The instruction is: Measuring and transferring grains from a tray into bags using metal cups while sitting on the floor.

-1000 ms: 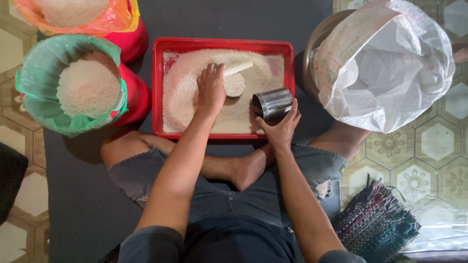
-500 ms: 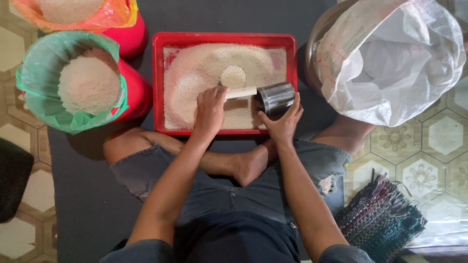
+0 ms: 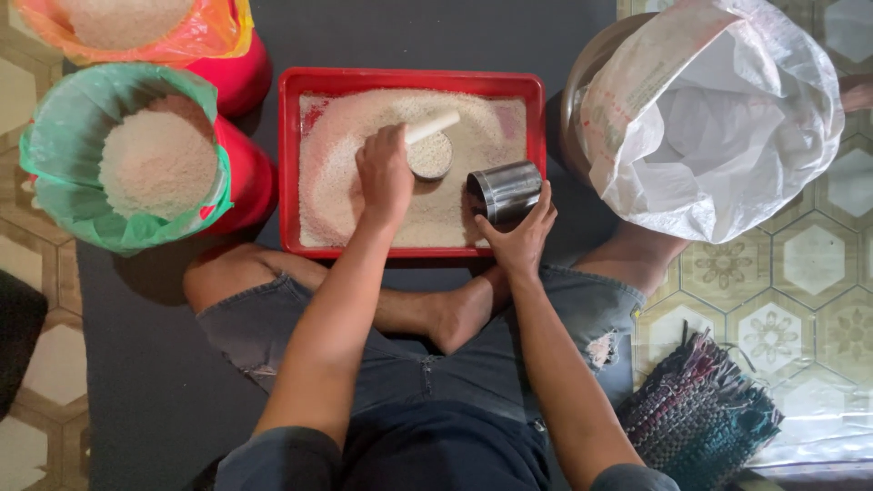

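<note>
One steel cup (image 3: 506, 191) lies tilted, mouth facing the scoop (image 3: 430, 145).

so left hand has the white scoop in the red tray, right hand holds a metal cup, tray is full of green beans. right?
Not quite. The red tray holds white rice-like grain, not green beans; the head view shows it. The rest stands: the left hand grips the white scoop in the tray, and the right hand holds the metal cup.
</note>
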